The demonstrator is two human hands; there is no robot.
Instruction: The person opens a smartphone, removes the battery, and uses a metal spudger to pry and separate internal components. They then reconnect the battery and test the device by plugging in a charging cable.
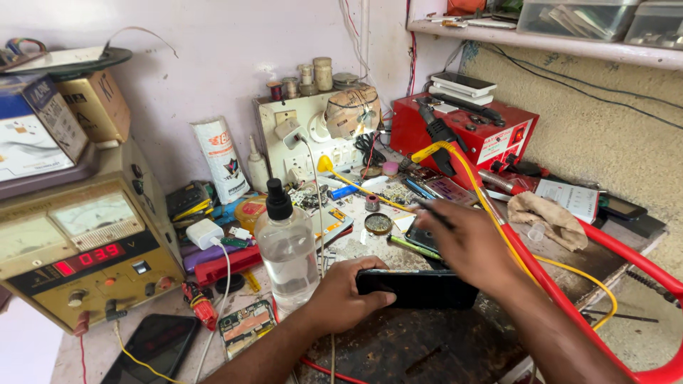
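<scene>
Black phone [418,288] was clamped at its end by left hand [346,290] — just right of clear spray bottle [287,250]. Thin dark tool [431,212] was pinched in right hand [467,242] — above phone, behind bottle's right.

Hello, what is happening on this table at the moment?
A person is working at a crowded electronics bench. The left hand grips one end of a black phone lying on the dark work mat. The right hand rests over the phone's other end and holds a thin dark tool. A clear plastic bottle with a black cap stands just left of the phone, and a power supply with a lit red display sits at far left.
</scene>
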